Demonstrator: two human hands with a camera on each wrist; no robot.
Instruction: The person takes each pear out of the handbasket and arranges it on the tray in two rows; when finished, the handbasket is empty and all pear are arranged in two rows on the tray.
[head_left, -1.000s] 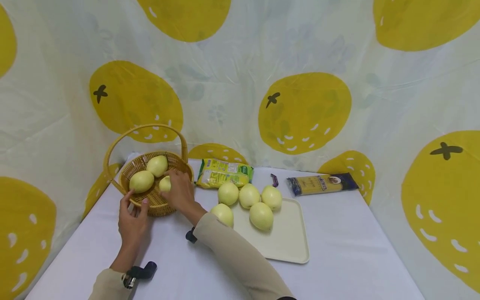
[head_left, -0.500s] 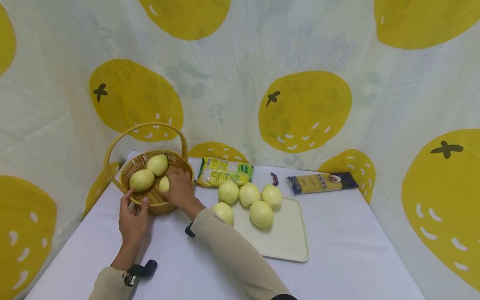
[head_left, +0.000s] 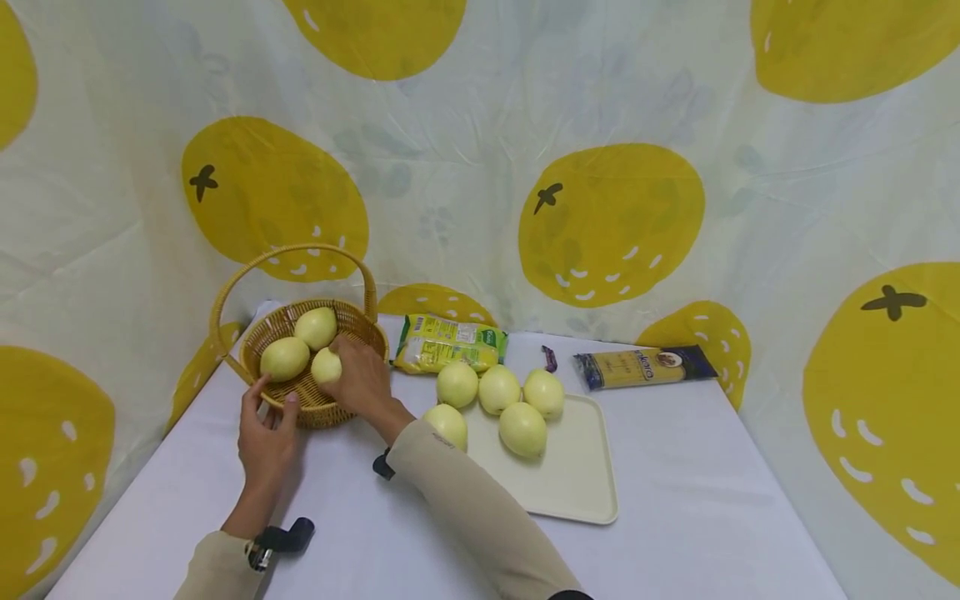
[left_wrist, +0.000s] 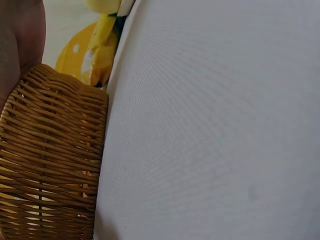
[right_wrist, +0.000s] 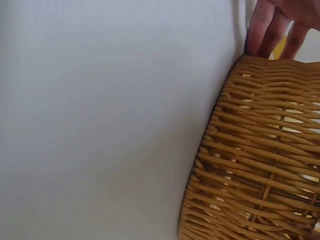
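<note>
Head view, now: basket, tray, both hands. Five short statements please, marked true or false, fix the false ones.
1. The left hand touches the brown woven wicker basket. True.
2. The right hand holds a round pale yellow-green fruit inside the basket. True.
3. Four fruits show in the basket. False: three do.
4. Several more fruits sit on the cream rectangular tray. True.
5. The tray lies left of the basket. False: it lies right of it.

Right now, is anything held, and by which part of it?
The right hand holds a fruit by its right side; the left hand touches the near side of the basket.
</note>
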